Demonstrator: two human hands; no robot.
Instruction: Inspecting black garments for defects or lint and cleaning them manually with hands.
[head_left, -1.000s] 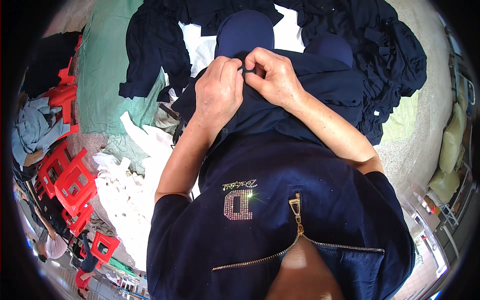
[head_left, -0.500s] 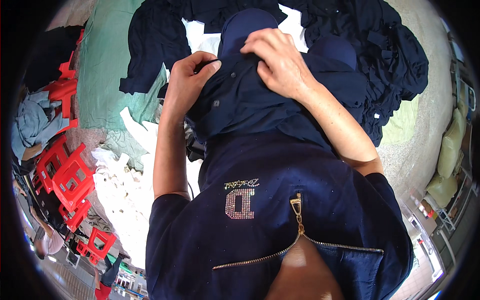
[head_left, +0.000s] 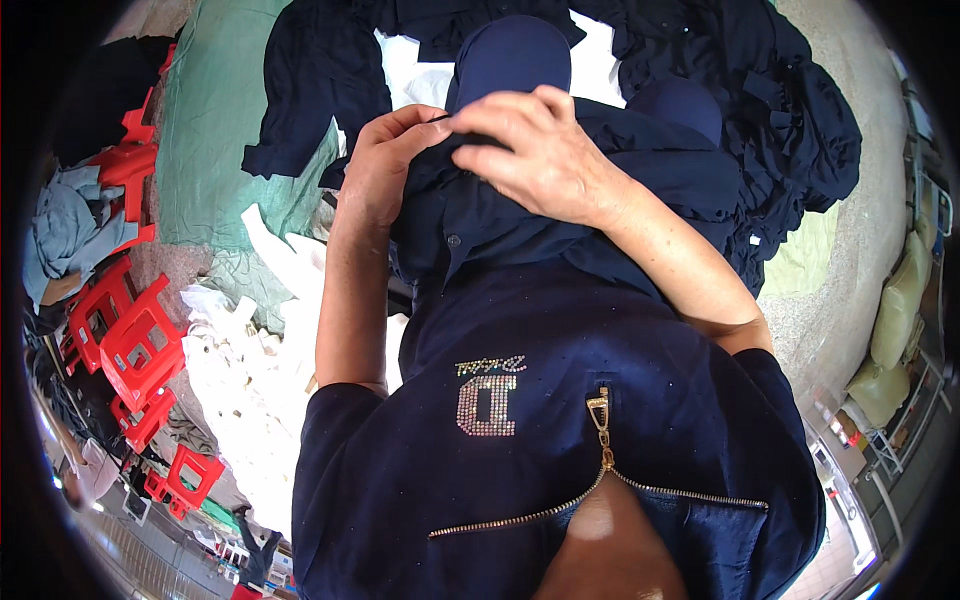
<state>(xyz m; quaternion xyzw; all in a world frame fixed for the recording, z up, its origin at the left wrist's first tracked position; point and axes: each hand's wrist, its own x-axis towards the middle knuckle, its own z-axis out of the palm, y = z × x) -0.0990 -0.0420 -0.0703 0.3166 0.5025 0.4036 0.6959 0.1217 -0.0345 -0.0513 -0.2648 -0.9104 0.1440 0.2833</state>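
Observation:
A dark navy buttoned garment point(head_left: 470, 225) lies across my lap and knees. My left hand point(head_left: 385, 165) pinches its cloth at the upper left edge, fingers closed on the fabric. Pressed beside it, my right hand point(head_left: 535, 150) grips the same garment from the right, fingertips meeting the left hand's. A small button point(head_left: 453, 241) shows on the cloth just below the hands. My knees in navy trousers point(head_left: 510, 55) rise behind the hands.
A heap of more navy garments point(head_left: 790, 130) lies at the upper right, another piece point(head_left: 315, 80) at the upper left on a green sheet point(head_left: 215, 140). White cloth scraps point(head_left: 245, 370) lie at my left. Red plastic stools point(head_left: 135, 350) stand further left. Sacks point(head_left: 900, 310) sit at the right.
My left hand moved out to the left along the garment, then came back in to meet the right hand. The right hand shifted slightly left and down over the cloth.

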